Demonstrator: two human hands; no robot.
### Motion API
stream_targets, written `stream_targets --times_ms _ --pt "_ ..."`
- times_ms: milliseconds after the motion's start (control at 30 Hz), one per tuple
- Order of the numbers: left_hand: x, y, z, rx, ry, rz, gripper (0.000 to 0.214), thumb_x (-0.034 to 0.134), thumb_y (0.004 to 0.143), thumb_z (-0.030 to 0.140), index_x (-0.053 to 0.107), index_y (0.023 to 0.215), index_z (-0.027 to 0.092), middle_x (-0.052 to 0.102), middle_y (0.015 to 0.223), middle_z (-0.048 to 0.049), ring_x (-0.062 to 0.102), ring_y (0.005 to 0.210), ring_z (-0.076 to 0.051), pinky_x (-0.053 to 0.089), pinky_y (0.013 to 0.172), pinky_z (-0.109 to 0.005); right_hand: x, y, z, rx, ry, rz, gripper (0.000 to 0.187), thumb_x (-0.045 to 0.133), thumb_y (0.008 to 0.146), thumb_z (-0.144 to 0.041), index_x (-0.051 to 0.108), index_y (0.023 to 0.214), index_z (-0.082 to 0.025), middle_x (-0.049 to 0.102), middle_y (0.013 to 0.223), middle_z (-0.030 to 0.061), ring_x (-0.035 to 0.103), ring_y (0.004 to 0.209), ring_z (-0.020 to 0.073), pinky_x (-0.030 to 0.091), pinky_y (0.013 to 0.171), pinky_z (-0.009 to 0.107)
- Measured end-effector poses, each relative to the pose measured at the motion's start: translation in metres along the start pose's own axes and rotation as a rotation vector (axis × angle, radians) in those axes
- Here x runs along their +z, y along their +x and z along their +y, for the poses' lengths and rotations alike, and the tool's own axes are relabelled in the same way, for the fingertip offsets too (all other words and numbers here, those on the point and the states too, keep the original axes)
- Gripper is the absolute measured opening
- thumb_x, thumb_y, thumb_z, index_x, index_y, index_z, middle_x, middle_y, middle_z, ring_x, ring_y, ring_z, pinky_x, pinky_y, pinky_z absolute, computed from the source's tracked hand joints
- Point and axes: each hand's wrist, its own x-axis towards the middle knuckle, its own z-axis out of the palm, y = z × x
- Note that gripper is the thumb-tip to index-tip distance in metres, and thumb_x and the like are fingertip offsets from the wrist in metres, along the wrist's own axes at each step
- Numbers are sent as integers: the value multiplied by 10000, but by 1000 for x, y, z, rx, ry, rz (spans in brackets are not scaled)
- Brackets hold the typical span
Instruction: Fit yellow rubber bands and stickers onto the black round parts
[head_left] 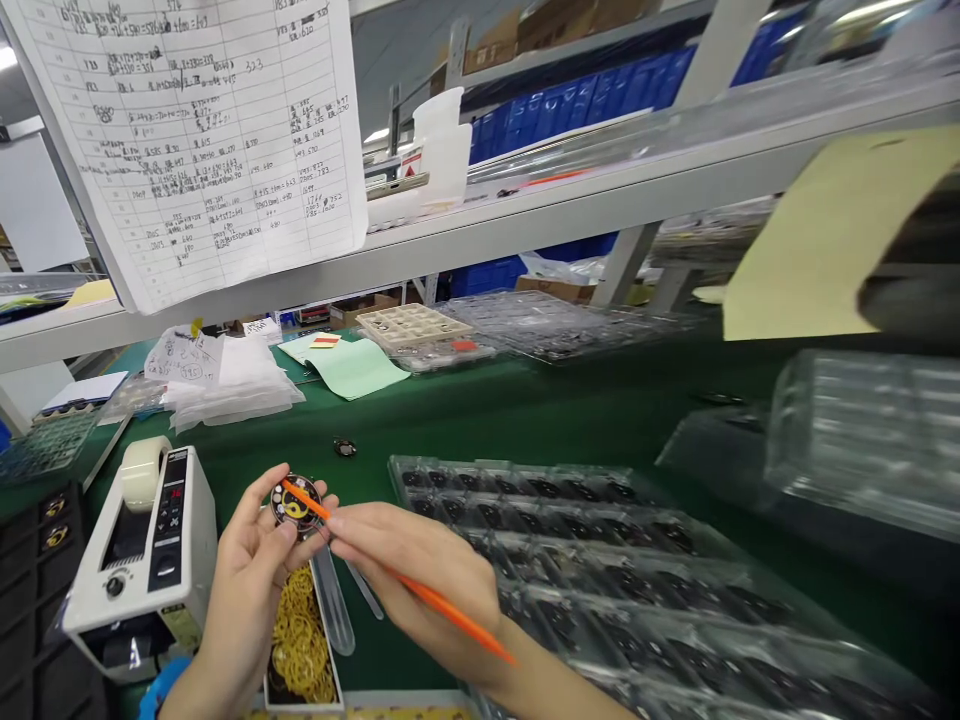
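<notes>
My left hand pinches a small round black disc with a yellow part and pale spots on its face, like a watch dial. In my right hand is a slim orange pen-like stick; its tip rests on or just over the disc's face. Below the hands sits a white box of yellow rings. Beside it lie a clear plastic strip and a thin metal-looking tool, partly hidden by my right hand. A small dark part lies on the green mat beyond my hands.
A white tape dispenser stands left, beside a black tray. Clear compartment trays with dark parts spread right. A shelf crosses above, with a handwritten sheet hanging from it. A yellow paper appears upper right.
</notes>
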Motion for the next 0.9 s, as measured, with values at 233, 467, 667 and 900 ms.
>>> stream_targets --times_ms 233,467,667,900 --pt "-9 6 -2 -21 -33 -9 435 704 811 208 575 1221 141 693 1102 -154 623 1124 -320 579 827 -306 -2 1 7 -301 -146 -170 158 467 916 -25 620 954 -32 717 854 169 695 813 225 625 739 347" --pt "-15 14 1 -73 -36 -28 343 669 759 136 630 1099 120 718 1020 -132 673 1034 -261 568 731 -198 -6 7 6 -335 -200 -270 192 421 942 -41 612 955 -35 714 811 162 701 743 228 617 659 332" --pt "-18 20 0 -70 14 -28 278 779 753 166 639 992 145 715 1056 -106 697 971 -246 590 743 -215 -27 5 12 45 -50 4 246 589 862 -11 650 1021 -188 712 836 56 688 754 144 589 644 237" --pt "-14 17 0 -8 133 -59 259 761 749 155 652 984 139 723 1034 -112 706 942 -241 603 720 -211 -31 12 17 567 163 242 91 629 895 -228 717 879 -247 704 760 0 676 644 112 600 601 204"
